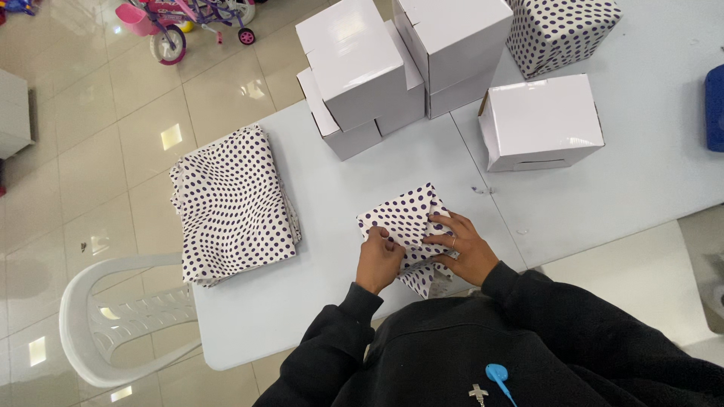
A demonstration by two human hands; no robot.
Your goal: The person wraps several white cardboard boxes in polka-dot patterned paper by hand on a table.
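1. Polka-dot wrapped box (403, 218) lies at the near edge of the table (324, 301), right in front of the person; it is turned diagonally, one corner pointing away toward the white boxes and its long axis running from upper left to lower right, with the lower end hanging at the table's edge.
2. At the far left, a white plastic chair (98, 316) stands on the tiled floor (90, 113), just beside the table's left corner.
3. Next to the right, a stack of dotted wrapping sheets (234, 203) lies flat on the table, well apart from the box, its long side running away from the person.
4. The left hand (379, 260) rests on the box's near left part, fingers curled and pressing the paper down; it pinches no more than the wrapping itself.
5. The right hand (464, 245) lies flat across the box's right side, fingers spread toward the left and touching the paper near the left hand's fingertips.
6. Beyond the hands, a cluster of plain white boxes (377, 68) stands piled together on the table.
7. Farther right, a single white box (539, 120) sits alone, and behind it a box already covered in dotted paper (562, 30).
8. A child's pink bicycle (181, 22) shows on the floor at the top left.
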